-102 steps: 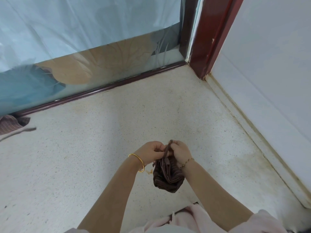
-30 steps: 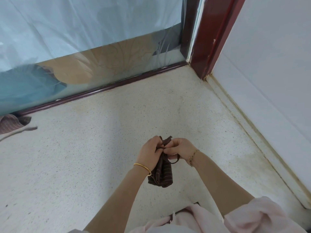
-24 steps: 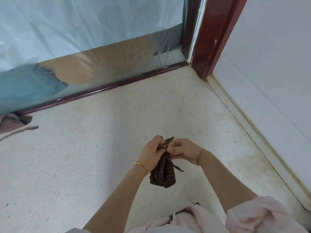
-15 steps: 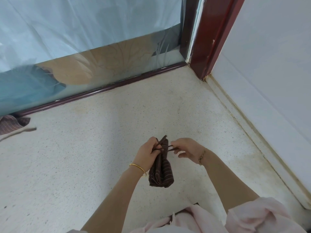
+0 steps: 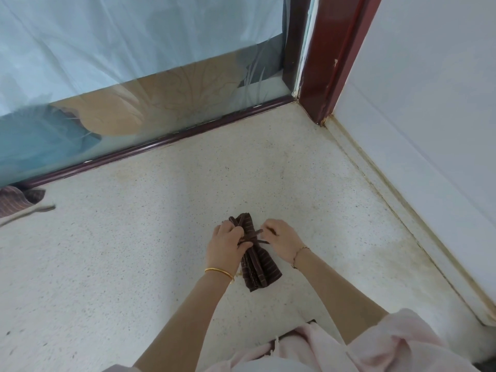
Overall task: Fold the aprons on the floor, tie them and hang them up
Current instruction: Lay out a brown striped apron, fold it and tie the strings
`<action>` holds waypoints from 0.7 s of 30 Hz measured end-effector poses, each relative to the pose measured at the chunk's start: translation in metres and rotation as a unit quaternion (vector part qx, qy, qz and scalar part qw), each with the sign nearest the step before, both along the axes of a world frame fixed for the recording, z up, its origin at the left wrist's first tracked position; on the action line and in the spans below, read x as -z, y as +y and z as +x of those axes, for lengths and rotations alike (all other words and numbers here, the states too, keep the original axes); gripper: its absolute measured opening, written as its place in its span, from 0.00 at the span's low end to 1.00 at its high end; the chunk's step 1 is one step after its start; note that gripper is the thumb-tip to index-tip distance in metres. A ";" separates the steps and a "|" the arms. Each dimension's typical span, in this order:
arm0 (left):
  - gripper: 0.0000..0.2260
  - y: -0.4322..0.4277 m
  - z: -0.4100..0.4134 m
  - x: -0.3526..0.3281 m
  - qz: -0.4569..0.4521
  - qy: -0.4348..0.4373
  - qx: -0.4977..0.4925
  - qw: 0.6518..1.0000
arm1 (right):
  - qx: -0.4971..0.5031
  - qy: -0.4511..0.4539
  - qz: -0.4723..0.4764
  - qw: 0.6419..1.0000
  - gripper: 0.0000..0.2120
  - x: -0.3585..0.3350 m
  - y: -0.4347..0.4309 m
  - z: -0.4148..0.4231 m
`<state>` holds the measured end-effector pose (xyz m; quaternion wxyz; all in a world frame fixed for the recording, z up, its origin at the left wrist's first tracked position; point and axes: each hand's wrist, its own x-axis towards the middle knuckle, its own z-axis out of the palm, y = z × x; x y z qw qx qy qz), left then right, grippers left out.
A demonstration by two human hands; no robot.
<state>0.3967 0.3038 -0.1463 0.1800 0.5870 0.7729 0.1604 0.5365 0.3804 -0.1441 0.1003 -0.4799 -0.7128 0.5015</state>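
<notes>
A dark brown striped apron [image 5: 257, 267] is folded into a narrow bundle and held above the speckled floor [image 5: 134, 251], with its strap wound around the middle. My left hand [image 5: 226, 247] grips the bundle and one strap end at its left side. My right hand [image 5: 281, 240] pinches the other strap end [image 5: 264, 241] just to the right of the bundle. A second striped apron [image 5: 16, 201] lies on the floor at the far left edge, with a strap trailing from it; most of it is out of view.
A glass door with a blue film and a dark red bottom rail [image 5: 161, 142] runs along the back. A dark red door post [image 5: 330, 63] stands at the corner. A white wall [image 5: 429, 116] with a stained skirting closes the right side.
The bundle has turned more upright and its strap now crosses its middle. My hands have drawn slightly apart, each pulling a strap end sideways.
</notes>
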 end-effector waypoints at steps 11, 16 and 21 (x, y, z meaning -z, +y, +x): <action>0.13 -0.009 -0.022 0.000 -0.059 0.002 -0.010 0.998 | -0.091 -0.116 0.083 0.986 0.07 0.014 0.000 0.017; 0.14 -0.005 -0.027 -0.005 -0.117 -0.152 -0.059 0.980 | -0.033 -0.175 0.047 0.983 0.07 0.019 0.000 0.018; 0.09 0.002 0.000 -0.024 -0.008 -0.357 -0.114 0.927 | -0.039 -0.222 0.022 0.974 0.11 0.017 -0.006 0.008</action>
